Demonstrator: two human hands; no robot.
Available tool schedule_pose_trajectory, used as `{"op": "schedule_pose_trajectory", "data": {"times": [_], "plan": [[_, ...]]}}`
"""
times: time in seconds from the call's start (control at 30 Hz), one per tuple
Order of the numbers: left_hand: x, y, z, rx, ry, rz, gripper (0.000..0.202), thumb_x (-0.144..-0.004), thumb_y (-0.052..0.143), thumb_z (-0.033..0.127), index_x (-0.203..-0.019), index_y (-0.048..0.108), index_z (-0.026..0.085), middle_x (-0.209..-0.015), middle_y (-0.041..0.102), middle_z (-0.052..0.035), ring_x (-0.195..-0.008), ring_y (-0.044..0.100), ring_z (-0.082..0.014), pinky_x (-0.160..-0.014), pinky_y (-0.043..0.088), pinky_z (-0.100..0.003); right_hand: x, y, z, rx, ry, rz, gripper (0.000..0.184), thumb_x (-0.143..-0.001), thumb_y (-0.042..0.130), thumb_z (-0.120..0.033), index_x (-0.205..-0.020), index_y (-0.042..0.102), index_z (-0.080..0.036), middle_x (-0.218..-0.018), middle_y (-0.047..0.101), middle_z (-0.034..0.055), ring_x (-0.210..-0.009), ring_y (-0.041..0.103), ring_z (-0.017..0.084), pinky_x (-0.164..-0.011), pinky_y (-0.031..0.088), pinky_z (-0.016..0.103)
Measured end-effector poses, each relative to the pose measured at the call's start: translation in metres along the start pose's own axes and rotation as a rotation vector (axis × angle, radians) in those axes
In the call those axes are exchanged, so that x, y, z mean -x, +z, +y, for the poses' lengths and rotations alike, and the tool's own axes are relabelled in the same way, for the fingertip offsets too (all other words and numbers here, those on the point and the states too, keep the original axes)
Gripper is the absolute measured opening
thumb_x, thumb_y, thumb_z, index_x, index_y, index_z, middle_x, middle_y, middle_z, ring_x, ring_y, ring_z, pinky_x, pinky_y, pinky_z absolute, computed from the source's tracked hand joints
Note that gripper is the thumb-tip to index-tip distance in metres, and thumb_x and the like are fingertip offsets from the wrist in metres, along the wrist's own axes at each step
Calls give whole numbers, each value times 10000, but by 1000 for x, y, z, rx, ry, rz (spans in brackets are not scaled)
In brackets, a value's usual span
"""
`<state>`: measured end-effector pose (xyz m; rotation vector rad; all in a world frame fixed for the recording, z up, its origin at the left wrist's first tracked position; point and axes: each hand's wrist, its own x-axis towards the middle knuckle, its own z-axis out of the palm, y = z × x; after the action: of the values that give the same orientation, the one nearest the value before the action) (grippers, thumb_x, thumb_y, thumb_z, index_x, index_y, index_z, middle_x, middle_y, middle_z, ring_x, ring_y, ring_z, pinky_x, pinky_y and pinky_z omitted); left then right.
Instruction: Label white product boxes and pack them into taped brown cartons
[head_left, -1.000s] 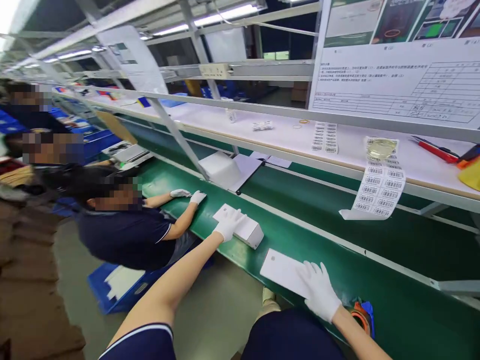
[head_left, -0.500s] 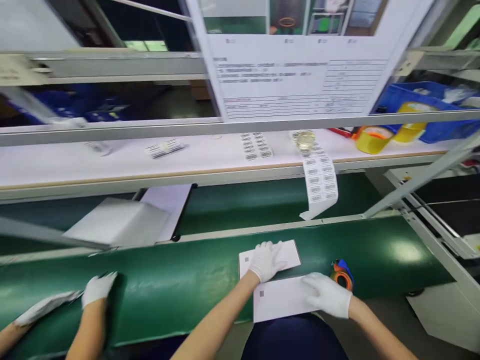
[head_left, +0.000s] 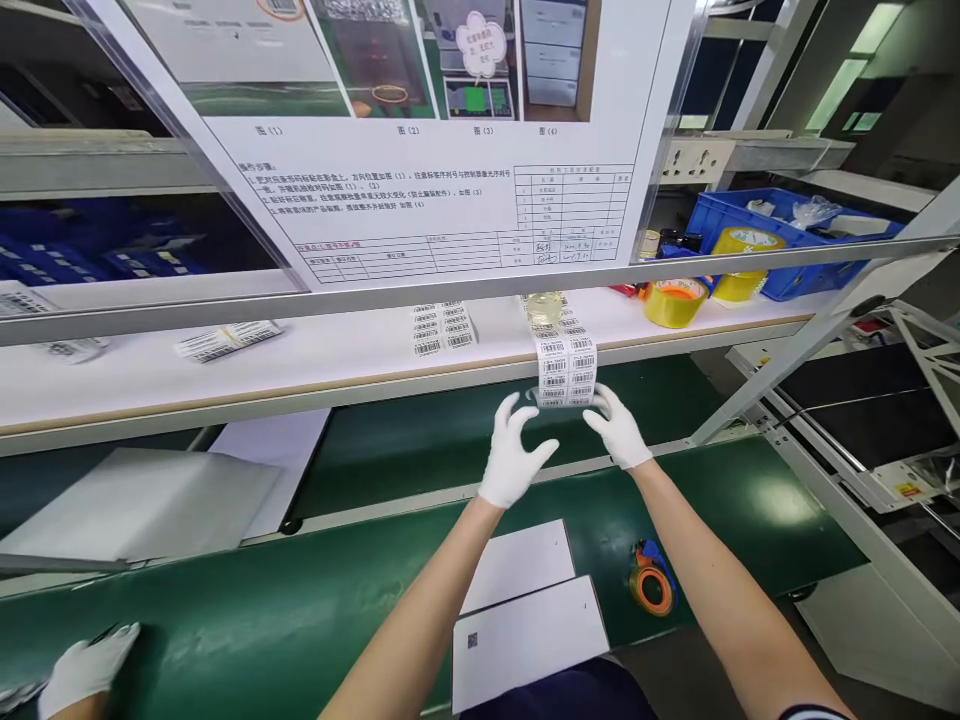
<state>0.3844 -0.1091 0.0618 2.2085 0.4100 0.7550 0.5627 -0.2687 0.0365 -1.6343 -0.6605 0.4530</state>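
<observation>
A strip of barcode labels (head_left: 566, 365) hangs from the white shelf (head_left: 315, 365) over its front edge, weighted by a clear roll (head_left: 544, 305). My two white-gloved hands are raised to its lower end. My left hand (head_left: 514, 455) has its fingers spread, fingertips at the strip's curled lower left corner. My right hand (head_left: 619, 430) pinches the lower right corner. Below my arms, two white flat boxes (head_left: 521, 560) (head_left: 529, 635) lie side by side on the green belt (head_left: 300, 600).
An orange and blue tape dispenser (head_left: 651, 588) lies on the belt right of the boxes. Yellow tape rolls (head_left: 671, 303) and a blue bin (head_left: 787, 240) sit at the shelf's right. An instruction sheet (head_left: 450, 150) hangs above. A co-worker's gloved hand (head_left: 86, 675) rests bottom left, near white foam (head_left: 142, 505).
My view swung right from the co-workers to my own station. Both hands left the white boxes on the belt and rose to the hanging label strip.
</observation>
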Motion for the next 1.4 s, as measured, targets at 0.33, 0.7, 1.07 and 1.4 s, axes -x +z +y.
{"op": "schedule_pose_trajectory", "data": {"times": [0.33,0.7,1.07,1.4], "plan": [[-14,20,38,409,-133,-93,454,-887,723,193,-1323,621,266,-1336,713,-64,-1190,713,-222,-1045,597,-394,52,-10,-47,130,-105,181,485,-938,650,-391,-1392,609,-226,-1269,710,105,-1200,657,279,-1070,538,487],[-21,19,57,662,-191,-7,300,-826,838,309,-1072,748,162,-1096,797,-93,-1023,779,-233,-996,634,-412,33,3,-72,620,-815,319,243,-919,722,-202,-1140,749,-299,-1148,719,63,-1215,599,291,-996,536,496],[11,-47,31,244,-105,-310,832,-808,838,321,-1559,489,246,-1610,501,-112,-1466,496,-326,-1177,475,-453,117,28,-50,682,-551,407,115,-948,657,-251,-1032,736,-256,-1130,677,99,-1108,630,271,-956,512,455],[282,-129,-81,-42,-759,-259,680,-902,704,332,-1540,506,205,-1562,523,-164,-1468,476,-349,-1234,385,-547,290,129,15,294,543,-122,197,-978,563,-416,-980,647,-238,-881,696,1,-811,643,184,-795,492,326]]}}
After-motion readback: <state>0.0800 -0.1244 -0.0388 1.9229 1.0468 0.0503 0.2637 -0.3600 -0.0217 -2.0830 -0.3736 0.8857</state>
